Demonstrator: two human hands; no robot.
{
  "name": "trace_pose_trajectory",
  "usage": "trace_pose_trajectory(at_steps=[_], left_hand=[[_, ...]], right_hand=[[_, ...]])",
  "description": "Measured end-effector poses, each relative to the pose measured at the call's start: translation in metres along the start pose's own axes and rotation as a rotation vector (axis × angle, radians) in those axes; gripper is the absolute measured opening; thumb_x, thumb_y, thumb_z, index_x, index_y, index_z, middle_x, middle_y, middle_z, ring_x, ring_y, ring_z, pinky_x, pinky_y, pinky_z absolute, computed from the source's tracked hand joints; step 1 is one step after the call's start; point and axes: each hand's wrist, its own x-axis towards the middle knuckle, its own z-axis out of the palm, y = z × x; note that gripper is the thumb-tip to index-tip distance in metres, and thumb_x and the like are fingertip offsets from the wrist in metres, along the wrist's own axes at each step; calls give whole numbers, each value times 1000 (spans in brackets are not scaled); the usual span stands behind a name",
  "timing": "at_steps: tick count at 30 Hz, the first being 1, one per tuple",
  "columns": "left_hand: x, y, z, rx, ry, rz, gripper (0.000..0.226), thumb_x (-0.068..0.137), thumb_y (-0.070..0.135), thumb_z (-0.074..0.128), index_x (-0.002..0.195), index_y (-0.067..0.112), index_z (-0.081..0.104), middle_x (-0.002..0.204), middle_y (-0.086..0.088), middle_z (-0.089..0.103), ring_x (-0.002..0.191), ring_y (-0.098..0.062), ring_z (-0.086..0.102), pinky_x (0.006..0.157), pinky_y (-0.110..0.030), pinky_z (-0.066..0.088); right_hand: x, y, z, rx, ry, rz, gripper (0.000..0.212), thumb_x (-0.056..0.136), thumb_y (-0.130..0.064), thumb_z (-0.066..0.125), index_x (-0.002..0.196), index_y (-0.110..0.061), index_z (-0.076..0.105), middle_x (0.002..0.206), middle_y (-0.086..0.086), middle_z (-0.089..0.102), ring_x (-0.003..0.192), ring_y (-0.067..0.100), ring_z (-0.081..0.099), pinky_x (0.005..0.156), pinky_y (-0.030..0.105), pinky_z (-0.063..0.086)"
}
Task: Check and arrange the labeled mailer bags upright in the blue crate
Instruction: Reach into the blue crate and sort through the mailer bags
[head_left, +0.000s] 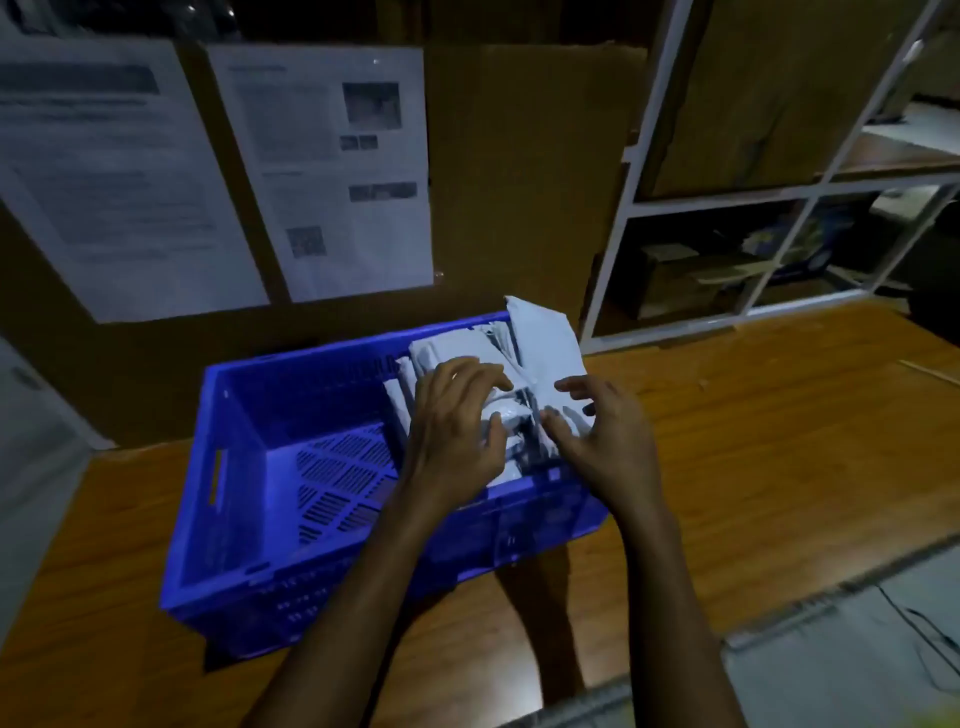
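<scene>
A blue slotted crate (244, 467) stands on the wooden table. Several pale grey mailer bags (457, 348) stand packed upright in its right end, and one taller bag (545, 338) leans against the right wall and sticks up above the rim. My left hand (457, 421) lies over the tops of the bags, fingers spread and bent, the thumb down among them. My right hand (602, 441) hovers at the crate's right side beside the tall bag, fingers loosely spread and holding nothing. Labels on the bags are too dim to read.
The crate's left half shows bare slotted floor (337, 467). Printed sheets (332, 171) hang on a cardboard wall right behind the crate. A white metal shelf frame (727, 202) stands at the back right. Wooden table surface (779, 441) spreads to the right.
</scene>
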Motion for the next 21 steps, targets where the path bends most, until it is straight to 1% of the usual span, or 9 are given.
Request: trace_pose_trajectory(at_steps=[2, 5, 8, 10, 12, 14, 16, 18, 21], left_hand=[[0, -1, 4, 9, 10, -2, 36, 82, 13, 67, 118, 15, 65, 125, -2, 65, 132, -22, 50, 113, -36, 31], [-4, 0, 11, 26, -13, -36, 39, 82, 9, 67, 120, 17, 65, 127, -1, 65, 134, -19, 47, 117, -30, 22], [-8, -3, 15, 42, -18, -53, 39, 83, 10, 67, 121, 19, 64, 128, 0, 65, 135, -19, 47, 119, -28, 17], [-9, -3, 16, 30, -16, -64, 38, 83, 11, 68, 120, 19, 65, 127, 0, 66, 135, -19, 47, 119, -26, 16], [-9, -2, 15, 15, 0, -54, 36, 83, 11, 67, 117, 18, 66, 124, 0, 66, 133, -18, 48, 118, -25, 16], [-10, -1, 15, 5, 27, -40, 33, 82, 11, 66, 114, 18, 67, 121, 0, 67, 132, -18, 48, 117, -24, 17], [-8, -1, 15, 1, 42, -37, 31, 82, 11, 65, 112, 17, 67, 118, 0, 68, 130, -19, 49, 116, -24, 19], [-5, 1, 16, 4, 57, -25, 30, 82, 10, 66, 111, 17, 67, 117, -1, 69, 129, -20, 50, 114, -27, 23], [4, 7, 18, 16, 60, 24, 33, 82, 8, 69, 114, 17, 67, 117, -2, 69, 128, -20, 51, 112, -34, 29]], right_hand=[[1, 4, 4, -34, -73, 45, 56, 83, -42, 82, 132, -33, 58, 135, 3, 57, 125, 24, 53, 92, 37, 54], [-4, 8, 8, -97, -207, 99, 79, 74, -40, 90, 142, -36, 50, 150, 4, 41, 139, 24, 38, 102, 35, 46], [-6, 10, 12, -172, -222, 110, 83, 74, -35, 91, 144, -39, 46, 156, 2, 34, 144, 25, 31, 106, 38, 45], [-6, 13, 14, -188, -195, 114, 76, 76, -32, 89, 141, -37, 50, 153, 3, 39, 142, 25, 35, 105, 39, 48], [-6, 19, 16, -191, -154, 91, 63, 79, -32, 85, 136, -32, 57, 145, 2, 48, 134, 22, 44, 101, 37, 52], [-6, 24, 14, -174, -93, 43, 47, 83, -33, 81, 128, -27, 66, 133, 0, 60, 121, 20, 56, 93, 39, 57], [-6, 28, 10, -147, -16, -24, 33, 87, -31, 78, 117, -20, 73, 119, 1, 69, 107, 18, 63, 84, 38, 59], [-5, 31, 5, -128, 97, -100, 23, 89, -27, 75, 108, -15, 76, 108, 3, 74, 98, 20, 68, 75, 33, 58], [-4, 31, -4, -107, 318, -209, 16, 88, -14, 79, 103, -10, 75, 98, 8, 74, 86, 19, 69, 65, 23, 52]])
